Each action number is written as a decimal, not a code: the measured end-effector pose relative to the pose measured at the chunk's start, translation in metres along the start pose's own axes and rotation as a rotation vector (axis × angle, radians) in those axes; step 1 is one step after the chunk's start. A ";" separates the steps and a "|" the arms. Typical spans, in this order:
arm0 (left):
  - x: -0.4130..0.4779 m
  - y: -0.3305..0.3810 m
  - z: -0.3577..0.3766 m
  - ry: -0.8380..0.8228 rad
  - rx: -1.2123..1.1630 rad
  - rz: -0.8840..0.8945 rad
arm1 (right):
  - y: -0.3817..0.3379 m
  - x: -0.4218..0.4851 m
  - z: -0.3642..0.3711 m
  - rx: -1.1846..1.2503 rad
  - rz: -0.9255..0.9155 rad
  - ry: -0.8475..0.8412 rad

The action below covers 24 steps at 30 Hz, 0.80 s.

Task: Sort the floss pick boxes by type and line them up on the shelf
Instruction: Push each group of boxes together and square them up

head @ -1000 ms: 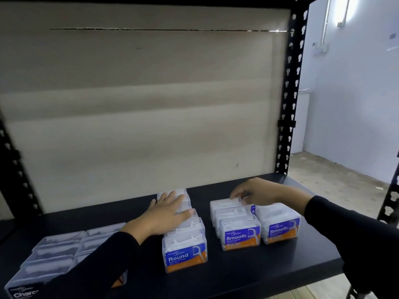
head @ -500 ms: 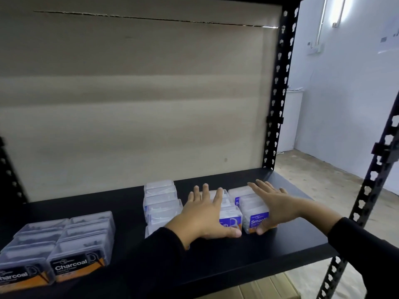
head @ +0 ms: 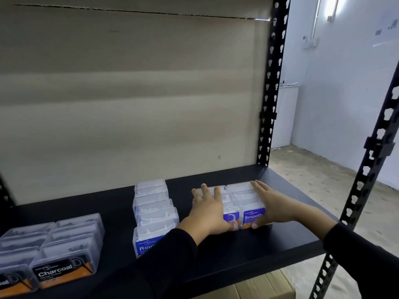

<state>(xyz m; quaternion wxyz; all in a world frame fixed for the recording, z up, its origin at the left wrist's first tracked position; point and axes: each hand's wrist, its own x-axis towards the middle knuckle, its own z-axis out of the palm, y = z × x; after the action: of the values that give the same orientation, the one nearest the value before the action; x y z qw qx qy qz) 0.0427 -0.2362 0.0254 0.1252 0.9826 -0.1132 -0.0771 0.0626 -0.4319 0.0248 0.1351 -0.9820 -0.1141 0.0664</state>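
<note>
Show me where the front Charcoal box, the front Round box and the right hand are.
Charcoal box (head: pixel 62 269), head view, on its black front label.
Round box (head: pixel 144 245), head view, on its blue front label.
Right hand (head: pixel 272 207), head view, on the back of the hand.

Taking the Round boxes as landmark: bare black shelf lies open between them and the Charcoal boxes to their left, a lane running from front edge to back panel. Behind them a clear strip runs along that panel. To their right a narrow gap separates them from the Smooth boxes, partly filled by the left hand and its sleeve. The right hand blocks the Smooth boxes' far side; beyond it the shelf is bare up to the rear upright post
</note>
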 end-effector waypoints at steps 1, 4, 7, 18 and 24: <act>0.002 0.002 0.000 0.003 0.004 0.005 | 0.002 0.001 -0.001 -0.003 0.000 -0.005; 0.007 0.007 0.002 0.039 0.044 0.044 | 0.009 0.006 -0.005 -0.008 -0.021 -0.028; 0.013 0.012 0.004 0.071 0.073 0.066 | 0.014 0.009 -0.010 -0.035 -0.049 -0.046; 0.040 0.031 0.005 0.100 0.085 0.102 | 0.033 0.021 -0.025 -0.090 -0.001 -0.052; 0.053 0.038 0.008 0.115 0.080 0.108 | 0.042 0.025 -0.029 -0.078 0.011 -0.041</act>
<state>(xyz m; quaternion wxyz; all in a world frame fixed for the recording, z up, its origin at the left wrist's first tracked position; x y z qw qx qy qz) 0.0851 -0.2864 0.0209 0.0960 0.9821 -0.1617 -0.0092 0.1005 -0.4722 0.0380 0.0940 -0.9856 -0.1141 0.0826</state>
